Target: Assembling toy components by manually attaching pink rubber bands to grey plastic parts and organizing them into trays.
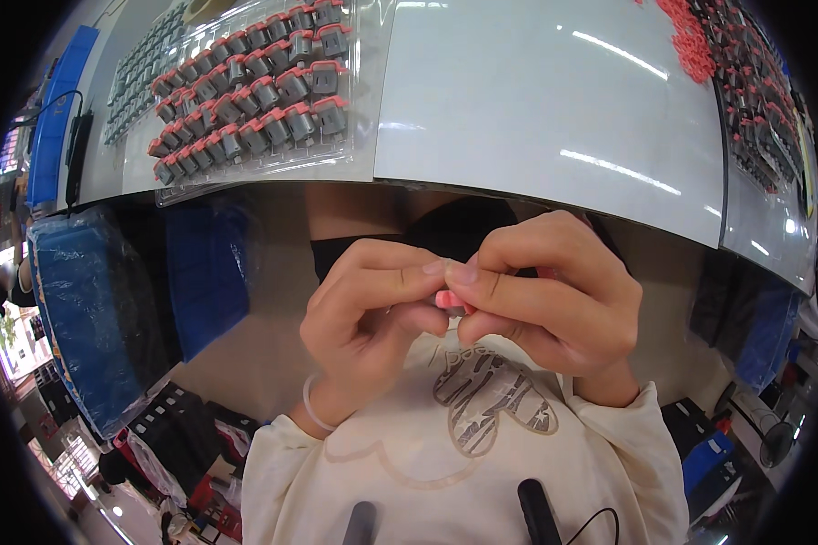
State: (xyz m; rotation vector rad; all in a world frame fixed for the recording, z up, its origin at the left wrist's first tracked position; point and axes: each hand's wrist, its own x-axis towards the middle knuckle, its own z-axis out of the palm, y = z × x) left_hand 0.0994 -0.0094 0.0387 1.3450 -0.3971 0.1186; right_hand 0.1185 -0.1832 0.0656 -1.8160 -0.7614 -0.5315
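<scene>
Pinching a small pink part (449, 300) between the fingertips of both hands, the person holds it in front of the chest, below the near edge of the white desk (554, 100). The left hand (365, 313) curls inward, its thumb and forefinger closed on the part from the left; a pale bracelet (311, 404) circles that wrist. The right hand (554, 291) is closed on the same part from the right, its fingers folded over and its fingertips meeting those of the left hand. Only a sliver of the part shows between the fingers; whether something darker is joined to it cannot be told.

On the desk, upper left, a clear tray (245, 100) carries rows of grey parts with pink caps (273, 91). A second tray (145, 64) of grey parts lies farther left. At the upper right edge, loose red pieces (691, 41) lie beside another batch of dark parts (754, 100).

Below the desk on the left sits a blue bin (100, 309) wrapped in clear film. Cream sleeves (645, 454) cover both forearms, and the cream shirt bears a grey print (482, 400).
</scene>
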